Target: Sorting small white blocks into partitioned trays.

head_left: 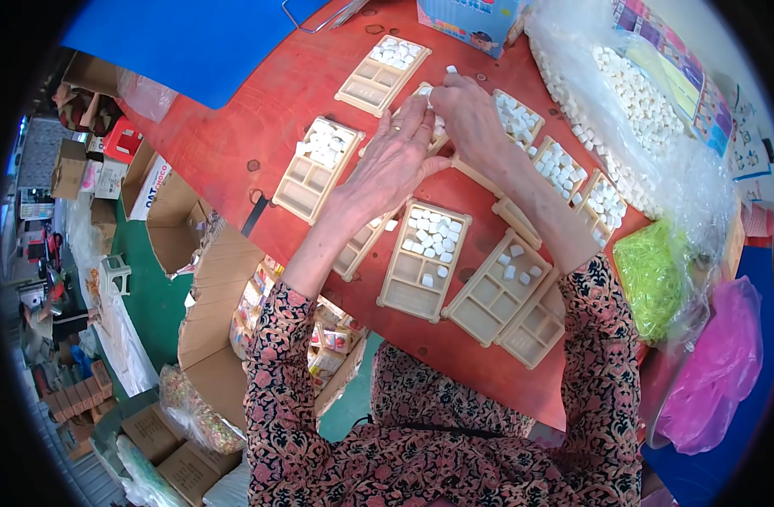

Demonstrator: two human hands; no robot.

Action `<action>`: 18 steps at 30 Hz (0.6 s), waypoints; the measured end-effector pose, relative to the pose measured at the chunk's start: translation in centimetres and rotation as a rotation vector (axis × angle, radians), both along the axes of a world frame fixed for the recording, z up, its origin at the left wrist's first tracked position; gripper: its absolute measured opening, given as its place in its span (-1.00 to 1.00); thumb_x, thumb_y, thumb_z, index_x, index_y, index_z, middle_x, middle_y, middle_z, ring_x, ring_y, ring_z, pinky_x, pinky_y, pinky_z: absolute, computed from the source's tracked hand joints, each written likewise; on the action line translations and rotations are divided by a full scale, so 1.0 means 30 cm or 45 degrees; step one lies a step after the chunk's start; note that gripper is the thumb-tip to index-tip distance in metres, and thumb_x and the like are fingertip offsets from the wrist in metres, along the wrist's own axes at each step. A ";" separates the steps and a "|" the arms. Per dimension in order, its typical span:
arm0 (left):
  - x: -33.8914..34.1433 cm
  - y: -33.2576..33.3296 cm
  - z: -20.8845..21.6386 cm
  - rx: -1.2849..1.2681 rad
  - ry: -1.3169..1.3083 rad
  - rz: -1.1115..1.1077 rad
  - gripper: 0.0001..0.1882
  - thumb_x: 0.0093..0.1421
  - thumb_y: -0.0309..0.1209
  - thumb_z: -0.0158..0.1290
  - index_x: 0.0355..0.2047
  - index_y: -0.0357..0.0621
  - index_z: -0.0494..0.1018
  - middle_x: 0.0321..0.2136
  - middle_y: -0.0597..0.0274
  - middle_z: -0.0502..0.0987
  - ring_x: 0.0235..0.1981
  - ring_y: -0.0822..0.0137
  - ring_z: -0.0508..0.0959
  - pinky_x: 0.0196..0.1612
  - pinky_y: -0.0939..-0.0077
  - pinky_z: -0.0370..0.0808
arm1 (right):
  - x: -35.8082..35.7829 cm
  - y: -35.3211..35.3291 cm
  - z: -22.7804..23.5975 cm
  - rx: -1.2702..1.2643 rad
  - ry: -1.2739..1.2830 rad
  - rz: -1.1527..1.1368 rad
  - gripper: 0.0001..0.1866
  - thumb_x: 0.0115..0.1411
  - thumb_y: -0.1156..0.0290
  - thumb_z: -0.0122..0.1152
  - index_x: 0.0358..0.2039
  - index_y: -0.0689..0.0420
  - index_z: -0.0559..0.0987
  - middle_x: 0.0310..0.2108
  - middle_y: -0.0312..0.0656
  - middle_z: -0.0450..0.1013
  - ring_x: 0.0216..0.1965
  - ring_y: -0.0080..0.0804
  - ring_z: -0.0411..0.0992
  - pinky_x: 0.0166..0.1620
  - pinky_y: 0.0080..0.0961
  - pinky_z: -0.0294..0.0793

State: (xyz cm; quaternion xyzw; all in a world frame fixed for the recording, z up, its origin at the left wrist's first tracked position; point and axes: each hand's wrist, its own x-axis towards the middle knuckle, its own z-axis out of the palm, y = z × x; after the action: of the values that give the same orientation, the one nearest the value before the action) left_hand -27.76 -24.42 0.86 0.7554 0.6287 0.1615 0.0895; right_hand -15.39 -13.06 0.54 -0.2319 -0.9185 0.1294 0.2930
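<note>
My left hand (393, 155) lies with its fingers stretched out over the upper part of a beige compartment tray, which it largely hides. Beside it, my right hand (469, 114) reaches the same tray with its fingers bent and closed at the tips. What these fingertips hold, if anything, is hidden. A small white marshmallow-like piece (451, 70) is just beyond them. Around my hands are more beige trays: a left tray (295, 196), a far tray (374, 84), a near tray (404, 293) and a tilted tray (469, 314). White pieces fill mostly their large compartments; a few sit in smaller ones.
A large clear bag (649, 93) of white pieces lies at the right, near lime-green shredded filler (649, 275) and a pink plastic bag (715, 367). A blue box (475, 24) stands at the back of the red table (235, 127). Below left is a carton (222, 321) of small packets.
</note>
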 end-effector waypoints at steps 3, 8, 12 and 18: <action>-0.006 -0.003 0.018 -0.035 -0.045 0.019 -0.24 0.26 -0.11 -0.06 0.19 -0.57 0.04 0.25 -0.36 0.00 0.32 -0.10 0.01 0.34 0.00 -0.05 | -0.002 0.012 0.004 -0.090 -0.100 0.050 -0.81 -0.08 0.60 0.08 -0.42 0.15 0.60 -0.39 -0.04 0.44 -0.24 -0.06 0.40 -0.22 -0.20 0.43; -0.039 -0.012 0.038 -0.041 -0.097 0.071 -0.27 0.26 -0.11 -0.06 0.19 -0.54 0.06 0.26 -0.31 0.02 0.32 -0.09 0.00 0.33 -0.02 -0.04 | 0.029 0.048 -0.030 -0.013 0.287 0.016 -0.91 -0.01 0.67 0.09 -0.45 0.26 0.52 -0.46 0.00 0.43 -0.34 -0.02 0.42 -0.29 -0.23 0.40; -0.053 -0.023 0.049 -0.008 -0.076 0.113 -0.29 0.27 -0.12 -0.07 0.18 -0.54 0.09 0.26 -0.29 0.02 0.32 -0.09 0.00 0.33 -0.02 -0.03 | 0.039 0.036 0.017 -0.154 0.184 -0.079 -0.86 -0.01 0.69 0.11 -0.39 0.28 0.53 -0.46 0.02 0.44 -0.41 -0.01 0.43 -0.33 -0.23 0.39; -0.034 -0.008 0.047 0.001 -0.033 0.076 -0.29 0.27 -0.12 -0.07 0.18 -0.53 0.08 0.26 -0.30 0.02 0.32 -0.11 0.01 0.33 -0.02 -0.01 | 0.030 0.044 0.018 -0.057 0.162 -0.011 -0.86 -0.01 0.67 0.13 -0.38 0.27 0.54 -0.43 0.03 0.45 -0.38 -0.02 0.44 -0.32 -0.25 0.41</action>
State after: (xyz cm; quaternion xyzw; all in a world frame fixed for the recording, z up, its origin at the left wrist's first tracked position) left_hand -28.78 -24.66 2.28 0.7343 0.6496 0.1741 0.0923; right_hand -14.50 -11.73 1.08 -0.2336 -0.8939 0.1632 0.3460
